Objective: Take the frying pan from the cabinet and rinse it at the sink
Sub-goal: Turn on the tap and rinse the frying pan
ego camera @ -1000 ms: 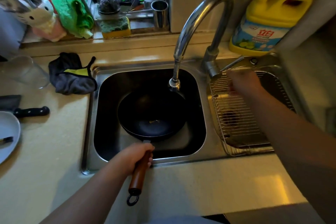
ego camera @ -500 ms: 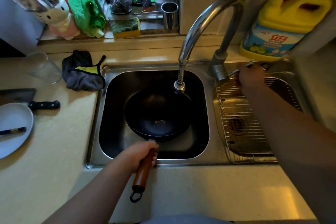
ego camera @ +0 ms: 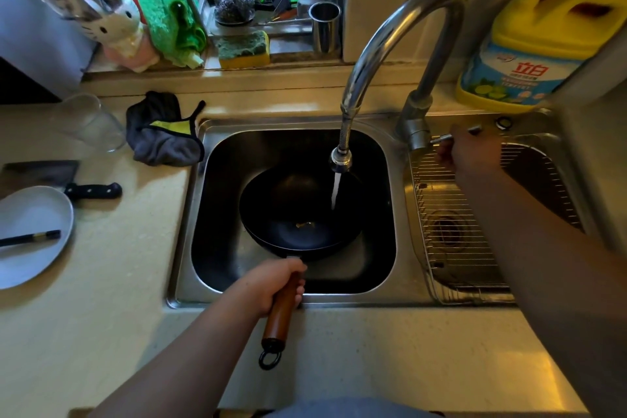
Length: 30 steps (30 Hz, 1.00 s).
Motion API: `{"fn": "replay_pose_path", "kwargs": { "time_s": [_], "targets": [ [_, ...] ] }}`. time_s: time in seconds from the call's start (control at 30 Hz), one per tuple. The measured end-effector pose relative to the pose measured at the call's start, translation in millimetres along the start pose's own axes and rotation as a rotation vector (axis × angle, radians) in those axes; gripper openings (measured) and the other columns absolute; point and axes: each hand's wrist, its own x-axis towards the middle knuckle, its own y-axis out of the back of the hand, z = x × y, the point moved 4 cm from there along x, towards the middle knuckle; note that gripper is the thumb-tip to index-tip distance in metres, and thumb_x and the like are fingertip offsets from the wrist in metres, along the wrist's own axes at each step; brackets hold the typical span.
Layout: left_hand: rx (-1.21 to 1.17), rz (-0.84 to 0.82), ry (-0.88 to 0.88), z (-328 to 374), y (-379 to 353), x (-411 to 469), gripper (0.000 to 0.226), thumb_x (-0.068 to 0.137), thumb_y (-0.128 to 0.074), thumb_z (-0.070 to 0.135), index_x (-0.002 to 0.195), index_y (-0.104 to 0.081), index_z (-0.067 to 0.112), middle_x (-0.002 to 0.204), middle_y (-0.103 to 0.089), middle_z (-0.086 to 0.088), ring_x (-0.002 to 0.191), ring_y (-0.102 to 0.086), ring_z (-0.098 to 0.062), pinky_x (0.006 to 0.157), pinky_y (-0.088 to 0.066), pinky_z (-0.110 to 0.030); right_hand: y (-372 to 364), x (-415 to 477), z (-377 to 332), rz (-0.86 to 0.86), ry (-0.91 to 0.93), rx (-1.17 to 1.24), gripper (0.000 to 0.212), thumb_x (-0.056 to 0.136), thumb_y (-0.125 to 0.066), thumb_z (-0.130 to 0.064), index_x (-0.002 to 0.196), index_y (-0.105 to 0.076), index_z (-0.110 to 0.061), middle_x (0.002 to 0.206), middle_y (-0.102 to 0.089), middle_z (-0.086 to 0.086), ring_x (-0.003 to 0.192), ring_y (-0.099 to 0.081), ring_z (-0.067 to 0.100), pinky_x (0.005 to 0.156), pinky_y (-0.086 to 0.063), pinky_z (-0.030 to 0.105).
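A black frying pan [ego camera: 288,214] sits in the left basin of the steel sink [ego camera: 400,214], its brown wooden handle [ego camera: 280,319] sticking out over the front rim. My left hand [ego camera: 271,285] is closed around that handle near the pan. The curved faucet [ego camera: 400,27] arches over the basin, and a thin stream of water [ego camera: 336,190] runs from its spout into the pan's right side. My right hand [ego camera: 468,149] grips the faucet lever [ego camera: 441,138] at the tap's base.
A wire rack [ego camera: 451,248] fills the right basin. A yellow detergent jug [ego camera: 532,54] stands behind it. On the left counter lie a grey cloth [ego camera: 159,136], a glass [ego camera: 91,122], a cleaver [ego camera: 68,180] and a white plate [ego camera: 30,234] with chopsticks. Sponge and steel cup sit on the sill.
My right hand moved from above the wire rack up to the faucet lever and took hold of it. Water now flows into the pan. The left hand kept its grip.
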Motion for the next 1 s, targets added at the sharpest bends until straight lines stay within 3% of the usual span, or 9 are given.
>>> {"fn": "replay_pose_path", "kwargs": {
  "time_s": [0.1,0.23,0.37,0.5,0.57,0.67,0.77,0.87,1.0],
  "targets": [
    [-0.001,-0.012,-0.002,0,-3,-1,0.011,0.095,-0.060,0.013,0.097,-0.058,0.002,0.072,-0.058,-0.010,0.053,-0.056,-0.016,0.041,-0.051,-0.021,-1,-9,2,-0.030,-0.010,0.015,0.008,0.092,-0.063,-0.025,0.085,-0.060,-0.024,0.080,-0.070,0.001,0.068,-0.070,0.010,0.055,-0.058,0.025],
    [-0.024,-0.042,-0.002,-2,-9,4,0.009,0.094,-0.058,0.010,0.098,-0.056,0.002,0.073,-0.057,-0.010,0.054,-0.055,-0.015,0.041,-0.052,-0.022,-6,-47,22,-0.183,-0.134,-0.184,0.014,0.094,-0.061,-0.031,0.091,-0.063,-0.017,0.087,-0.069,0.008,0.077,-0.070,0.019,0.074,-0.060,0.036],
    [-0.023,-0.066,-0.021,-6,-18,8,0.018,0.094,-0.058,0.009,0.108,-0.055,-0.002,0.077,-0.059,-0.013,0.057,-0.059,-0.019,0.046,-0.056,-0.027,-11,-149,74,-0.579,-0.268,-0.517,0.036,0.093,-0.057,-0.045,0.093,-0.066,-0.010,0.080,-0.071,0.011,0.064,-0.069,0.019,0.055,-0.056,0.031],
    [0.097,-0.054,-0.117,-4,-33,14,0.013,0.095,-0.058,0.013,0.103,-0.059,0.002,0.075,-0.062,-0.013,0.064,-0.060,-0.023,0.069,-0.054,-0.039,-7,-245,131,-0.930,-0.579,-0.645,0.053,0.090,-0.054,-0.056,0.101,-0.066,-0.005,0.083,-0.073,0.013,0.065,-0.071,0.022,0.052,-0.057,0.029],
    [0.116,-0.065,-0.131,-4,-41,16,0.010,0.096,-0.058,0.012,0.092,-0.060,0.003,0.072,-0.062,-0.011,0.063,-0.059,-0.023,0.075,-0.053,-0.039,-9,-262,141,-0.935,-0.765,-0.427,0.046,0.091,-0.058,-0.048,0.101,-0.063,-0.004,0.079,-0.070,0.015,0.061,-0.069,0.023,0.050,-0.056,0.028],
    [0.157,-0.085,-0.170,-4,-50,17,0.015,0.094,-0.059,0.013,0.085,-0.062,0.001,0.068,-0.061,-0.011,0.059,-0.058,-0.021,0.061,-0.050,-0.032,-17,-269,140,-0.817,-0.912,-0.137,0.019,0.092,-0.062,-0.022,0.097,-0.060,-0.004,0.066,-0.066,0.010,0.051,-0.064,0.017,0.043,-0.052,0.026],
    [0.161,-0.086,-0.197,-4,-55,17,0.014,0.091,-0.065,0.013,0.095,-0.062,0.000,0.076,-0.061,-0.014,0.063,-0.058,-0.021,0.057,-0.050,-0.029,-21,-265,144,-0.737,-0.821,-0.147,0.001,0.090,-0.058,-0.008,0.092,-0.058,-0.008,0.051,-0.056,0.000,0.039,-0.051,0.008,0.035,-0.041,0.020],
    [0.183,-0.096,-0.217,-7,-58,16,0.018,0.086,-0.071,0.015,0.096,-0.063,0.003,0.085,-0.059,-0.015,0.066,-0.060,-0.021,0.051,-0.053,-0.025,-15,-263,145,-0.709,-0.741,-0.215,0.005,0.088,-0.054,-0.005,0.086,-0.055,-0.010,0.048,-0.052,-0.003,0.038,-0.046,0.007,0.034,-0.037,0.018],
    [0.276,-0.070,-0.246,-9,-61,13,0.024,0.083,-0.074,0.021,0.097,-0.065,0.003,0.086,-0.064,-0.014,0.074,-0.064,-0.023,0.064,-0.055,-0.031,-4,-260,148,-0.730,-0.663,-0.265,0.005,0.085,-0.054,-0.005,0.088,-0.053,-0.010,0.050,-0.052,-0.003,0.039,-0.046,0.008,0.035,-0.036,0.019]
  ]
}}
